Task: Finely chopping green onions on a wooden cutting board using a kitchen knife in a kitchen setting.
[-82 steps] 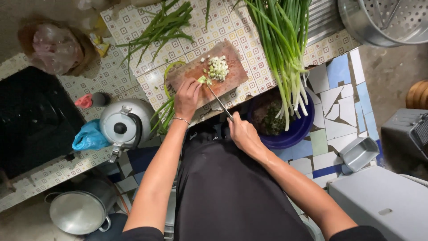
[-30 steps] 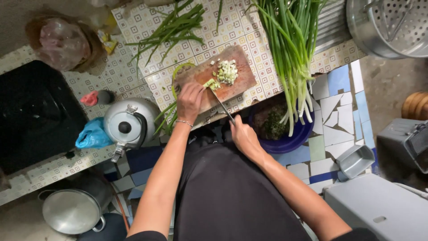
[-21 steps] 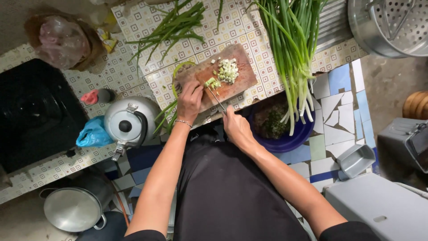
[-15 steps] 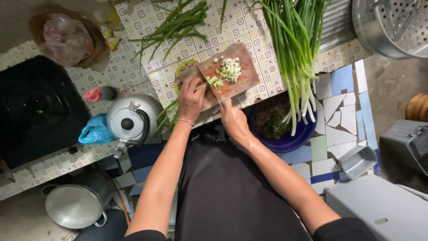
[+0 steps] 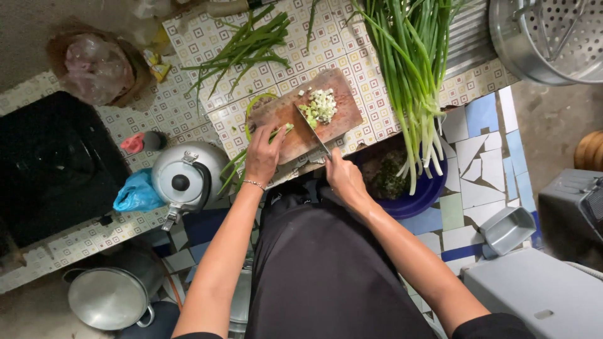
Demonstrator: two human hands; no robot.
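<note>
- The cutting board [image 5: 295, 119] lies on the tabletop [image 5: 207, 44], with the chopped pile [image 5: 321, 105] on its right half.
- The left hand [image 5: 264, 154] rests on the board's left part; the right hand [image 5: 342, 179] holds the knife [image 5: 312, 132] beside the pile.
- The kettle [image 5: 185, 179] stands left of the board.
- Long scallions [image 5: 408, 69] lie to the right, their ends over the basin [image 5: 414, 188].

left hand [image 5: 264, 155] pressing flat, right hand [image 5: 342, 177] gripping
</note>
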